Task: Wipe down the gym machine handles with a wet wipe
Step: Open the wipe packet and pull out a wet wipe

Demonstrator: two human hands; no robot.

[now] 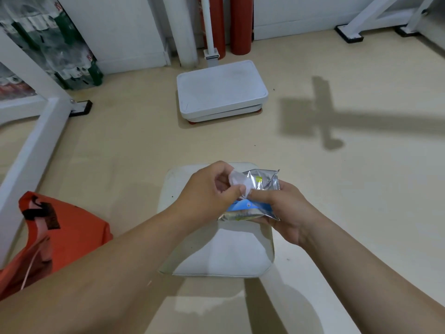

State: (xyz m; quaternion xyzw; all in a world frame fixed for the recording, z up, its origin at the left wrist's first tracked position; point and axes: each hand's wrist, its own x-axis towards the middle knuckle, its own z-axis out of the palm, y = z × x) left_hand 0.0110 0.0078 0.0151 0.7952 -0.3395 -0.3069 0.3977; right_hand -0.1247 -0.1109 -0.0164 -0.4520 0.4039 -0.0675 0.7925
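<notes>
A silver and blue wet wipe pack [258,189] is held above a white padded machine seat [216,249]. My right hand [284,210] grips the pack from its right side and underneath. My left hand [212,191] pinches a white wipe or flap [237,180] at the pack's top opening between thumb and fingers. The two hands touch at the pack. No machine handle is in view.
A white platform scale [221,90] with an upright post stands on the beige floor ahead. Red cylinders [240,22] lean at the back wall. A white machine frame [36,145] runs along the left; more frame feet [349,34] are at the back right. Orange cloth [65,235] lies at lower left.
</notes>
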